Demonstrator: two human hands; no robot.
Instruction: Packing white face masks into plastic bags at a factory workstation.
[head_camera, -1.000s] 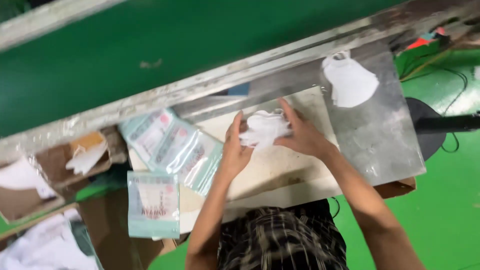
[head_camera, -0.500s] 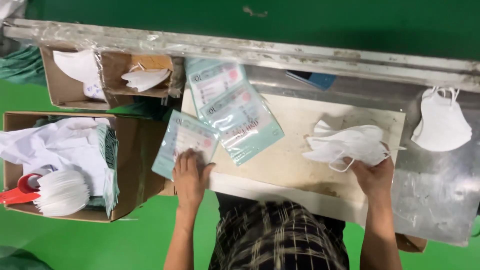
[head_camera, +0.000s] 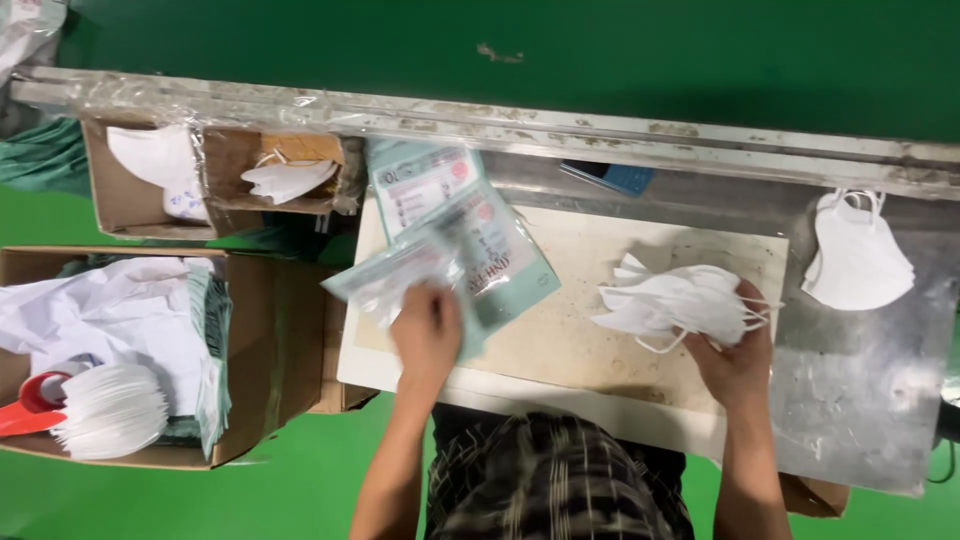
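The left hand (head_camera: 428, 325) pinches a clear pouch (head_camera: 385, 280) (lifted off the desk (head_camera: 560, 300)); the right hand (head_camera: 738, 352) grips folded white masks (head_camera: 675, 300).

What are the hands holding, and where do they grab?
Left hand lifts a clear pouch by its near edge. Right hand grips the white masks from below.

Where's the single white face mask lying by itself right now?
In the head view, the single white folded face mask lies far right on the metal sheet, beyond the beige board and the right hand.
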